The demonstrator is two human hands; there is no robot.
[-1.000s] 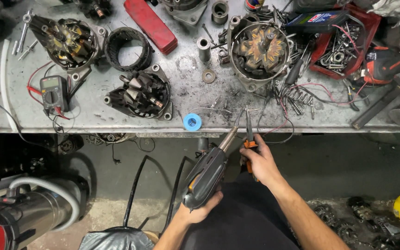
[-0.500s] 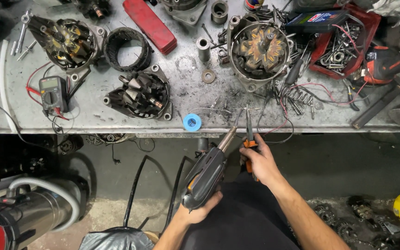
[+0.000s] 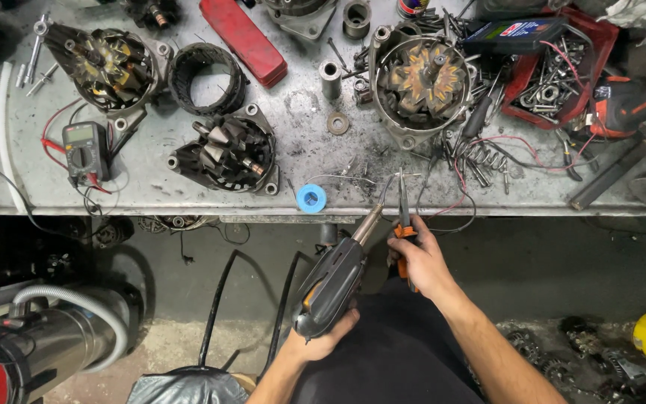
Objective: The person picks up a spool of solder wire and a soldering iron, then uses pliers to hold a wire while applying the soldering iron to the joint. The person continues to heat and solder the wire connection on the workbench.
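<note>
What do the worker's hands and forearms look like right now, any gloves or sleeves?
Both are bare: no gloves, sleeves, watch or rings visible on the left hand or the right hand. Both forearms are uncovered as far as the frame shows. Below them, dark clothing covers the person's lap.

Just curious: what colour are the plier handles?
Orange, on the pliers in the right hand; head view.

A long grey metal workbench [image 3: 188, 196], scratched and blackened with soot near its middle, spans the upper half of the view. Its front edge runs level across the frame. Below lies a dark, stained concrete floor [image 3: 562, 254], paler and dusty at lower left. Black cables [image 3: 214, 314] trail over it. A silver cylindrical machine with a grey ribbed hose [image 3: 46, 337] lies at lower left. Lighting is even and bright on the bench, dimmer beneath.
</note>
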